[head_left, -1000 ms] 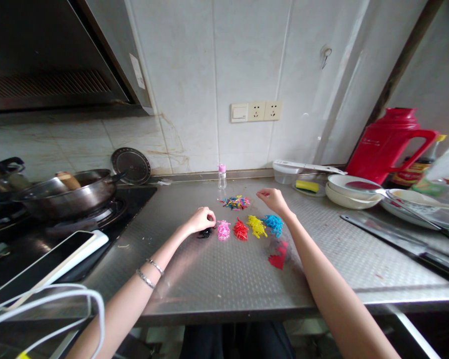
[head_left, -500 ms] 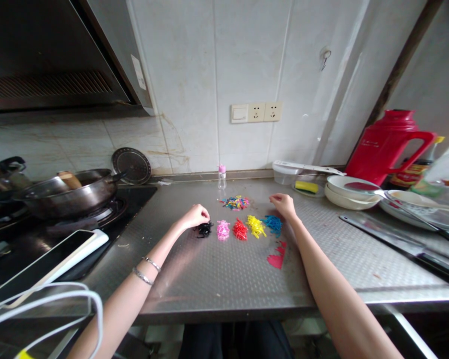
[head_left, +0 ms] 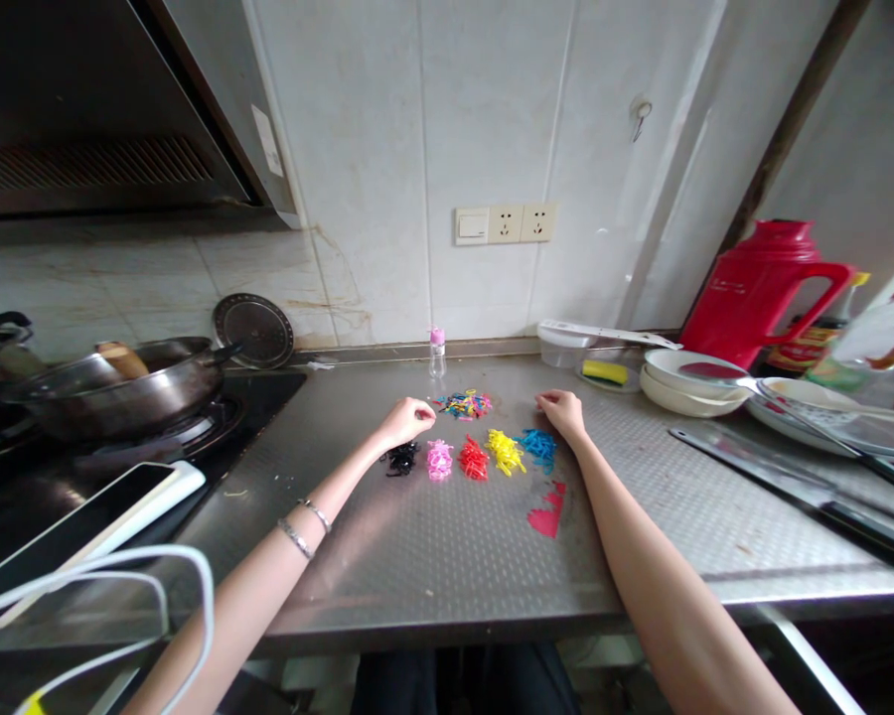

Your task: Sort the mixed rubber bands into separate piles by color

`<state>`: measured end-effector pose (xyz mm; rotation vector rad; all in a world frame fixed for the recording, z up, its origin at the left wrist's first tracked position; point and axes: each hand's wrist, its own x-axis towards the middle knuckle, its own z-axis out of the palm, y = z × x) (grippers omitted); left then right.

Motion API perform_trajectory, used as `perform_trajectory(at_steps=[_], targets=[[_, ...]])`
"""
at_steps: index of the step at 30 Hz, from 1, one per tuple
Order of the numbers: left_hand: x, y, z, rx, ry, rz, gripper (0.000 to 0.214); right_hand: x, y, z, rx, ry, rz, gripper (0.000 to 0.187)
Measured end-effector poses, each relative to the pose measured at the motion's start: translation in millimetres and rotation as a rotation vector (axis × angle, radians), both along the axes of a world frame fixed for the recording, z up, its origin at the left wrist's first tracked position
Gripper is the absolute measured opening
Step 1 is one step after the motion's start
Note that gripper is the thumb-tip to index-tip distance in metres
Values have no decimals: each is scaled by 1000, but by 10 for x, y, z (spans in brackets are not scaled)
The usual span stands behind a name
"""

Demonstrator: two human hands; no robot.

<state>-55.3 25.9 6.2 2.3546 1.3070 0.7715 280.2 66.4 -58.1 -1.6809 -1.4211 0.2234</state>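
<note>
Small coloured rubber bands lie in heaps on the metal counter. My left hand is pinched closed, between the black heap and the mixed-colour heap; whatever its fingertips hold, if anything, is too small to see. Beside the black bands, a row runs through a pink heap, a red heap, a yellow heap and a blue heap. Just behind the blue bands rests my right hand, its fingers curled together, their contents hidden.
A small pink-capped bottle stands behind the heaps, a torn red scrap in front. To the right are a knife, bowls, a yellow sponge and a red flask. At left, a phone and a pan.
My left hand has moved from over the black heap rightward and slightly away, toward the mixed heap. My right hand stays about where it was. The view has shifted a little.
</note>
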Motion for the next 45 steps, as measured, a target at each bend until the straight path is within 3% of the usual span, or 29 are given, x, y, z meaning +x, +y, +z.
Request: perform_trajectory(at_steps=[5,11,19,25,30,37,41,45], targets=[[274,165,-28,28,67,-55,19,-5,-18,12,-14,-11,-15,30],[520,296,-107,94,191,-28,22,-11,-36,32,-23,-15,-28,30],[625,361,-169,160,329,-29,21,-25,-57,50,-23,-18,-40,29],[661,360,-206,181,310,-20,21,-43,-73,65,-24,-7,-37,29],[547,348,-119,126,148,-84,19,-50,-78,73,-29,-11,-40,28],[15,240,67,-141,-3,-176,22,-48,-66,62,-54,-25,-43,28],[-164,143,32,-276,-41,-203,23,-38,-42,45,-76,-66,-51,27],[-136,40,-33,-312,-36,-223,22,-32,-36,41,-78,-70,-44,28]])
